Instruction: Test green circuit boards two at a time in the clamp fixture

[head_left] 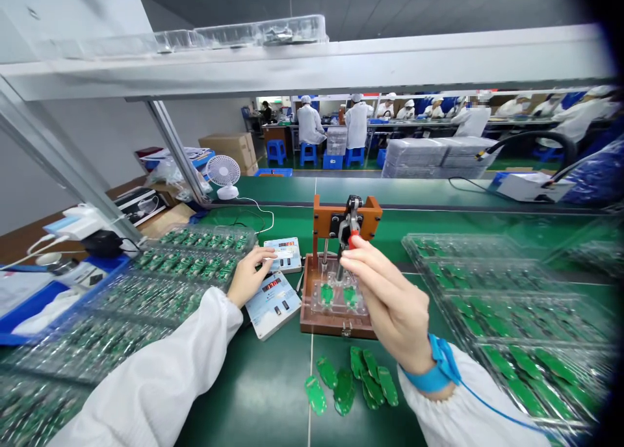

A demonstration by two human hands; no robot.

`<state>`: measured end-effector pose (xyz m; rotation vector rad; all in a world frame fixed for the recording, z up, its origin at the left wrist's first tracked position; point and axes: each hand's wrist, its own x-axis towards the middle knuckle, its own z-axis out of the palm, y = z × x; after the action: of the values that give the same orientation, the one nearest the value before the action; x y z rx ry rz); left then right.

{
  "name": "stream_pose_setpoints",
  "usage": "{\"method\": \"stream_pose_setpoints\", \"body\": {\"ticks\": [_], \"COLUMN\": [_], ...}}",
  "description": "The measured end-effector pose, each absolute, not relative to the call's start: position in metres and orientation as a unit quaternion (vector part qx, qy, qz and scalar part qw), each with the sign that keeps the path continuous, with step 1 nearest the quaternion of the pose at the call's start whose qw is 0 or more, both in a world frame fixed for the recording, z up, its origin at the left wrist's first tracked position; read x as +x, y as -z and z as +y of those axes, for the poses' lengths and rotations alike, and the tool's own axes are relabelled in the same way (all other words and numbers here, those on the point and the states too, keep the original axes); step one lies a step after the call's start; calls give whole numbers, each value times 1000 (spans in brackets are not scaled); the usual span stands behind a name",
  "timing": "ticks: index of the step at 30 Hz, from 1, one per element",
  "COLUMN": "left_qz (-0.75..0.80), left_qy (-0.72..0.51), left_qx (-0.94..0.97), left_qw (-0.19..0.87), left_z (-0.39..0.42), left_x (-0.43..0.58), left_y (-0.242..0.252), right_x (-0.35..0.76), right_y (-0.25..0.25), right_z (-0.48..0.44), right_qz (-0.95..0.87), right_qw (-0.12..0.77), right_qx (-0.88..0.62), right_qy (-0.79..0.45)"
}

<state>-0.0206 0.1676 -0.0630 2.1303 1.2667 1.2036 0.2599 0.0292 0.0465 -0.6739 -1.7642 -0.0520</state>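
My left hand rests with fingers stretched out at the left edge of the upper counter box, which has a red digital display. A second counter box lies just below it, its display lit. My right hand has its fingers at the red handle of a toggle clamp on a brown test fixture; the thumb is hidden. Under the clamp, a clear plate carries two small green circuit boards. Several loose green boards lie in front of the fixture.
Clear trays of green boards are stacked at left, with more trays at right. A small white fan stands behind. A blue wrist strap trails a cord from my right wrist. A shelf spans above; co-workers sit far back.
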Motion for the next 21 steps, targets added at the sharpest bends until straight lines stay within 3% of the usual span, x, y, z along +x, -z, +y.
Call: {"method": "stream_pose_setpoints", "body": {"ticks": [6, 14, 21], "left_qz": [475, 492, 476], "left_qy": [-332, -34, 5], "left_qx": [800, 845, 856], "left_qw": [155, 206, 200], "left_z": [170, 164, 174], "left_x": [-23, -16, -20], "left_y": [71, 70, 72], "right_x": [258, 254, 254], "right_y": [-32, -28, -30], "right_z": [33, 34, 32], "right_qz": [-739, -720, -723], "right_qw": [616, 644, 640], "right_qx": [-271, -257, -257], "right_qy": [19, -22, -35]}}
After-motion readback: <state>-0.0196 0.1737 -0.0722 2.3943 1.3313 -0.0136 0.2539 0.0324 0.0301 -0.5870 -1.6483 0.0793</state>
